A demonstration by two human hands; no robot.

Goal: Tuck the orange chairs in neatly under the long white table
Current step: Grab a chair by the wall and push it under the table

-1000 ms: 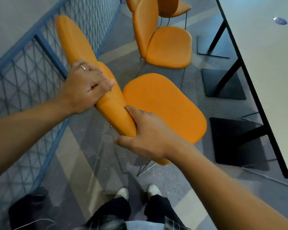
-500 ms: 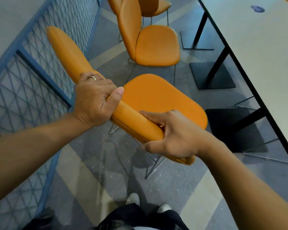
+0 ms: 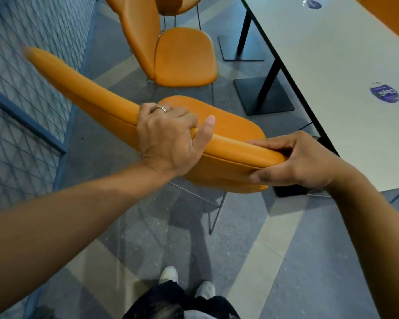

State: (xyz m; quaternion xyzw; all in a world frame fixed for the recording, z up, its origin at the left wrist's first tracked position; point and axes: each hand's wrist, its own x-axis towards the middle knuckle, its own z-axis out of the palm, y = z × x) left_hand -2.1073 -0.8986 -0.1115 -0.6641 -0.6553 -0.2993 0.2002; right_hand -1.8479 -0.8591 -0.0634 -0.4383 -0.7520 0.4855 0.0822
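Beside the worktop's (image 3: pixel 343 65) dark long edge, apart from it: nearest orange chair (image 3: pixel 97 95), seat toward that edge, backrest tip blurred, legs mostly hidden under seat and arms. Beyond, second orange chair (image 3: pixel 184 58), backrest top cut off by the frame. Left hand (image 3: pixel 168 139) curled over the backrest rim, thumb stretched forward. Right hand (image 3: pixel 302 162) gripping the backrest's other end, fingers on top, thumb on the near face.

The orange padded chair (image 3: pixel 228 125) is just left of the long white table (image 3: pixel 332 65), with a second orange padded chair (image 3: pixel 184 56) beyond it. A blue wire-mesh railing (image 3: pixel 32 65) runs along the left.
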